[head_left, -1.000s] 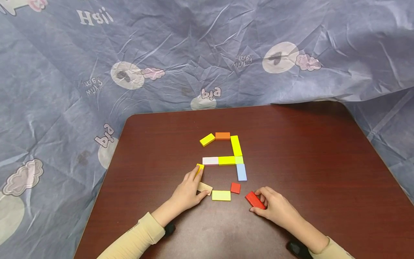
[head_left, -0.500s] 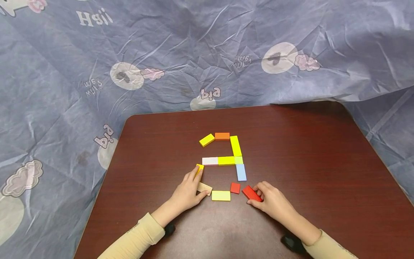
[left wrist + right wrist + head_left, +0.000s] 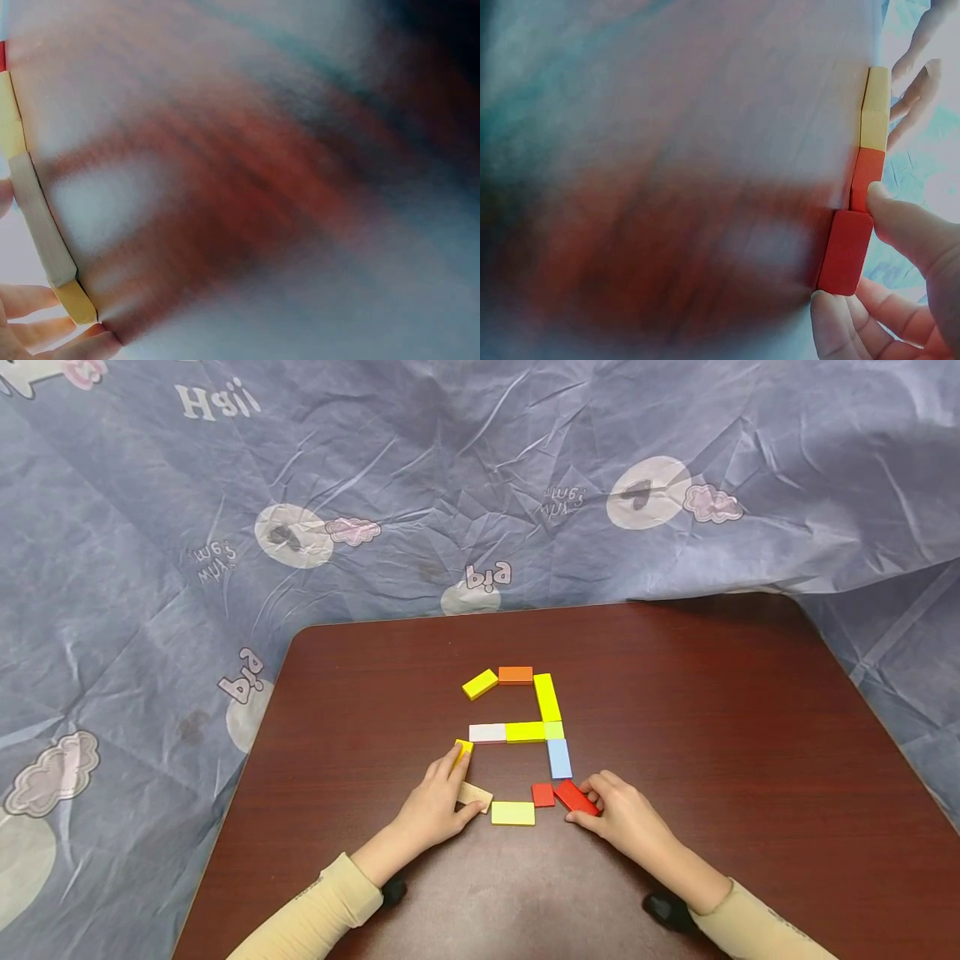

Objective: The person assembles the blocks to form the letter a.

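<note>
My right hand [image 3: 624, 812] pinches a red rectangular block [image 3: 576, 797] between thumb and fingers, flat on the table. Its near-left corner meets a smaller red square block [image 3: 543, 795]; the right wrist view shows the held red block [image 3: 844, 252] end to end with it. On the other side, my left hand [image 3: 431, 810] rests with extended fingers on a yellow block [image 3: 466, 748], partly covered by them. The left thumb lies by a beige wooden block [image 3: 476, 795], whose other end the hand hides. Between the hands is a pale yellow-green block [image 3: 513, 813].
Farther back on the dark red-brown table [image 3: 712, 718] lie a yellow block [image 3: 480, 684], an orange block [image 3: 516, 675] and a long yellow one [image 3: 547, 697]. A white-pink block [image 3: 487, 733] starts a middle row that ends above a blue block [image 3: 559, 758]. A patterned grey-blue cloth [image 3: 420, 485] hangs behind.
My right hand has slid the red rectangular block leftward and away from me, up against the red square block, which has shifted slightly left. The left hand has stayed in place.
</note>
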`<state>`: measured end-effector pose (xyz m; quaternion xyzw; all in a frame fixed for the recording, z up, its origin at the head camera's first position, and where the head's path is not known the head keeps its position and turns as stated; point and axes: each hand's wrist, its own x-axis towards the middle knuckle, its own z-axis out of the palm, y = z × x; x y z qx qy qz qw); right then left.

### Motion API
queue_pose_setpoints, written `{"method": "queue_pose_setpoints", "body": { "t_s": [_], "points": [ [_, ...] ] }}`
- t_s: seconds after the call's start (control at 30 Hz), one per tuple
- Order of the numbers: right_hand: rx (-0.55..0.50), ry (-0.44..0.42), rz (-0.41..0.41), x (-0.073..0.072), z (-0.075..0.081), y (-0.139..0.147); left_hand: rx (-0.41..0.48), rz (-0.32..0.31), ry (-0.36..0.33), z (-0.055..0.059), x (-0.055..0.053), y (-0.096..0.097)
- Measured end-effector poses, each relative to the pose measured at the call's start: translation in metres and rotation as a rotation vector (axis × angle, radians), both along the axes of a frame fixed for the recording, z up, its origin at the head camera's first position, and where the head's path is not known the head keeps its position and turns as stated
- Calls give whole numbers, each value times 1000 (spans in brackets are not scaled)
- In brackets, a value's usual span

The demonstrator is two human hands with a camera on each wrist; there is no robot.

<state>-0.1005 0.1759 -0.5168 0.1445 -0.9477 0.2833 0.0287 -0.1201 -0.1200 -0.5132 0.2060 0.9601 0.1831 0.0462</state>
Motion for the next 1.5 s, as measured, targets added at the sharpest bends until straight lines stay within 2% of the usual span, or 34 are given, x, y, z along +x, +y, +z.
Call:
{"method": "queue_pose_setpoints", "body": {
  "t_s": [0.7, 0.87, 1.0, 1.2, 1.5],
  "points": [
    [-1, 31, 4, 0, 0, -1, -4, -5, 15, -2, -2, -1],
    [-10, 57, 10, -6, 3, 3, -4, -6, 13, -1, -2, -1],
    [-16, 58, 12, -20, 9, 11, 0, -3, 12, 0, -2, 0],
    [-14, 40, 47, -51, 15, 20, -2, -10, 19, -2, -1, -1],
    [6, 15, 113, -103, 22, 12, -1, -7, 22, -3, 0, -1]
  ]
}}
